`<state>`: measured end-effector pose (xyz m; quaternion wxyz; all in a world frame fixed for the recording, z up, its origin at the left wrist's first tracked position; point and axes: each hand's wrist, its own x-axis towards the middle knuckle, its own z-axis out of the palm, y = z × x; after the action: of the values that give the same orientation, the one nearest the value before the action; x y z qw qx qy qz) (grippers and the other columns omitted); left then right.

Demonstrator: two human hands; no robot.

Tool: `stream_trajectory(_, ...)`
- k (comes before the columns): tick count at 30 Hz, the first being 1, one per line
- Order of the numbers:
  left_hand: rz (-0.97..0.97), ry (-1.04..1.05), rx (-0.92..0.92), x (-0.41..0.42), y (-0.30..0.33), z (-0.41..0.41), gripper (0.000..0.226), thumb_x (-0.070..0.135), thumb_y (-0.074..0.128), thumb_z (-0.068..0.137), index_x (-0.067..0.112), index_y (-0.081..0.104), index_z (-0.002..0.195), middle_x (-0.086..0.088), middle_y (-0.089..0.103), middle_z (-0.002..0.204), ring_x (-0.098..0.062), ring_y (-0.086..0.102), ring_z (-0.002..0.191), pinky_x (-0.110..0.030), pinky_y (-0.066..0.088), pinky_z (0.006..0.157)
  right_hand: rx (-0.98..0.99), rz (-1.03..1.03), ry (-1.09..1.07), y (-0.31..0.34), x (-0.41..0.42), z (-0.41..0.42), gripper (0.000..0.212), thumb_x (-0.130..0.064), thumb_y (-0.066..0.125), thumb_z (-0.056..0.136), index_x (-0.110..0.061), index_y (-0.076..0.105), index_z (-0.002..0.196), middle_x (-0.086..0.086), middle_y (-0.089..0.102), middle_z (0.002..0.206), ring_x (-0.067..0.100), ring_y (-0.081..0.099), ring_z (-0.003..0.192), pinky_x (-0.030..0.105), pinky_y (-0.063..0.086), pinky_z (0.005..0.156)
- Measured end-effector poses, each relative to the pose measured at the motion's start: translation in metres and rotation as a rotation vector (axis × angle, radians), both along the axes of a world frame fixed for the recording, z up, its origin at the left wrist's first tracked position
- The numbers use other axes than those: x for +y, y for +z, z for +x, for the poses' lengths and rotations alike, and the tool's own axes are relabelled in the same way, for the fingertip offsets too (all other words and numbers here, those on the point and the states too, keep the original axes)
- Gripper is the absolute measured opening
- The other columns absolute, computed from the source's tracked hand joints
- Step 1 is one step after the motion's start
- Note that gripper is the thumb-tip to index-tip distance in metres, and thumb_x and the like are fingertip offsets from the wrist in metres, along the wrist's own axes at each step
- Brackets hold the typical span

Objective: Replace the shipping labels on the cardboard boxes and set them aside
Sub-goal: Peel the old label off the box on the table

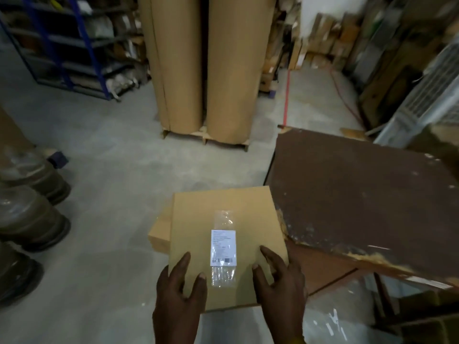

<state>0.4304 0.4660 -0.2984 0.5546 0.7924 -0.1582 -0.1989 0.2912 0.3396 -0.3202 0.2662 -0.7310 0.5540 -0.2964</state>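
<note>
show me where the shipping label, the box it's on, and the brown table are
label (223,247): head view, middle of the white sheet.
box (250,214): head view, bare top face right of the label.
table (360,189): head view, bare brown top.

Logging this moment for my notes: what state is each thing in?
cardboard box: closed, held flat in both hands.
shipping label: stuck on top under clear tape.
left hand: fingers spread on box.
right hand: fingers on box top.
brown table: edge chipped.
</note>
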Motion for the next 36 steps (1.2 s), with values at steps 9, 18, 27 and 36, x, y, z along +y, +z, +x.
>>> stream_trajectory(9, -0.009, -0.322, -0.133, -0.097, 0.087, -0.067, 0.055, 0.030, 0.068, 0.090, 0.036, 0.051, 0.142, -0.001, 0.040, 0.151, -0.017, 0.055, 0.126, -0.027, 0.043, 0.099, 0.082, -0.140, -0.249, 0.104, -0.066, -0.091, 0.042, -0.053, 0.056, 0.079, -0.044, 0.064, 0.120, 0.006, 0.051, 0.138, 0.033, 0.051, 0.125, 0.053, 0.044, 0.099)
stream_trajectory(18, 0.066, -0.523, -0.096, -0.253, 0.086, -0.165, 0.058, 0.034, 0.065, 0.093, 0.025, 0.047, 0.147, -0.006, 0.046, 0.146, -0.026, 0.052, 0.129, -0.029, 0.044, 0.096, 0.206, -0.077, -0.385, 0.109, -0.207, -0.197, 0.037, -0.048, 0.065, 0.084, -0.042, 0.065, 0.120, 0.011, 0.059, 0.124, 0.038, 0.053, 0.118, 0.052, 0.046, 0.095)
stream_trajectory(27, 0.179, -0.646, 0.016, -0.393, 0.081, -0.263, 0.078, 0.043, 0.067, 0.079, 0.023, 0.040, 0.149, -0.018, 0.033, 0.147, -0.034, 0.042, 0.136, -0.032, 0.036, 0.110, 0.245, 0.053, -0.275, 0.102, -0.369, -0.297, 0.030, -0.046, 0.065, 0.086, -0.039, 0.064, 0.115, 0.009, 0.060, 0.116, 0.035, 0.056, 0.113, 0.047, 0.045, 0.096)
stream_trajectory(36, 0.351, -0.773, -0.585, -0.481, 0.074, -0.254, 0.054, 0.046, 0.049, 0.091, 0.035, 0.042, 0.144, -0.003, 0.005, 0.167, -0.025, -0.003, 0.154, -0.042, 0.006, 0.122, 0.187, -0.132, -0.060, 0.093, -0.449, -0.268, 0.018, -0.035, 0.053, 0.085, -0.032, 0.063, 0.099, 0.014, 0.051, 0.137, 0.031, 0.038, 0.138, 0.048, 0.042, 0.103)
